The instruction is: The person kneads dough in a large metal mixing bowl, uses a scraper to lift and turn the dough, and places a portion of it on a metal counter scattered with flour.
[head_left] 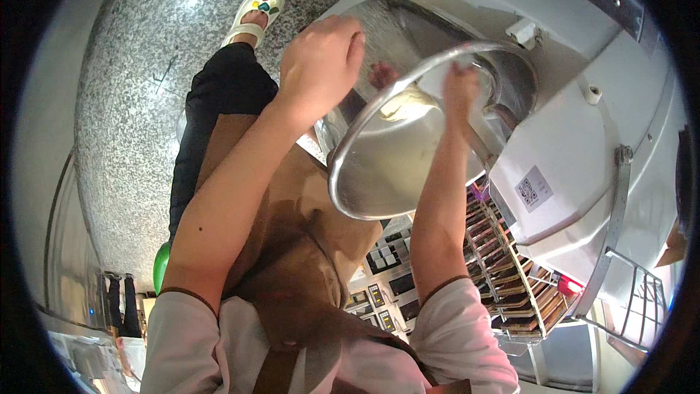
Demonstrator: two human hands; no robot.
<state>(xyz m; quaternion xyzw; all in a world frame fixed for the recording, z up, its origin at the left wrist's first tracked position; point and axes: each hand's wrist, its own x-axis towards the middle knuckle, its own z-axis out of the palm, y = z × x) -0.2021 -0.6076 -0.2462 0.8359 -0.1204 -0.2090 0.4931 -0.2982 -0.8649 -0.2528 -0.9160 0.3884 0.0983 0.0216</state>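
A large steel mixer bowl [377,164] with a thick rolled rim stands tilted in view, upper right of centre. Inside it a lump of pale dough [407,105] lies against the far part. My right hand [462,87] reaches inside the rim, above and right of the dough; it is blurred, and whether it grips anything cannot be told. My left hand [324,60] is curled, back upwards, outside the rim on the left; nothing shows in it and its fingertips are hidden. A metal bar [477,145] runs into the bowl beside my right wrist.
The white mixer housing [563,158] stands at the right, with a metal guard bar [615,213]. Below it is a rack [508,268] of stacked trays. Speckled floor [131,120] lies at the left, and a foot in a white clog [256,13] shows at the top.
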